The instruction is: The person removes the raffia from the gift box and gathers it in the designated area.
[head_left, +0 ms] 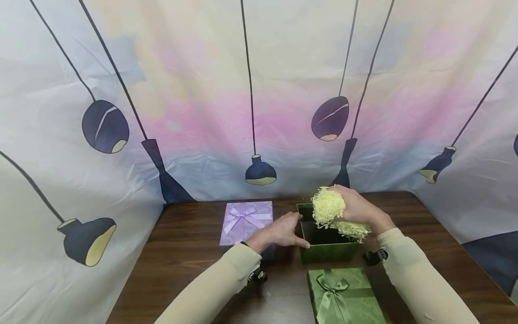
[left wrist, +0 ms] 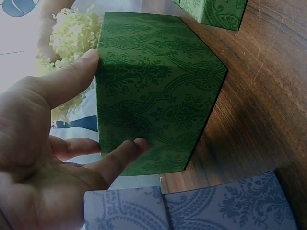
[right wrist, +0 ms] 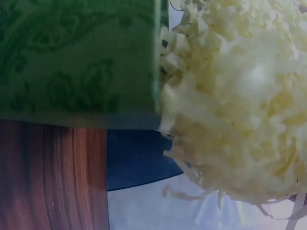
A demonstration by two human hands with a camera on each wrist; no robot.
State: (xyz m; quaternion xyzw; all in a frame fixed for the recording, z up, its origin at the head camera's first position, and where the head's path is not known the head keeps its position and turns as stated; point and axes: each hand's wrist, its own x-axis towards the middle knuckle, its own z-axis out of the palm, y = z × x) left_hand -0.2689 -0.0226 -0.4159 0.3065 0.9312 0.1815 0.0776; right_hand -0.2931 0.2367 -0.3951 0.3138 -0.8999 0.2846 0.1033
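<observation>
My right hand (head_left: 357,208) grips a clump of pale yellow shredded paper (head_left: 328,207) above an uncovered green box (head_left: 329,253). More shreds hang below that hand over the box's right side; the clump fills much of the right wrist view, beside the green wall (right wrist: 76,62). At the box's left side is my left hand (head_left: 282,230), thumb by the near corner and fingers by the rim. In the left wrist view, this hand (left wrist: 43,129) has its fingers fairly straight, touching the patterned green box (left wrist: 148,91). The box's inner floor is mostly hidden.
A lilac box with a ribbon bow (head_left: 247,220) stands left of the green box. Nearer me lies a green lid with a bow (head_left: 344,294). The wooden table (head_left: 182,256) meets a printed cloth backdrop (head_left: 210,135) at its far edge.
</observation>
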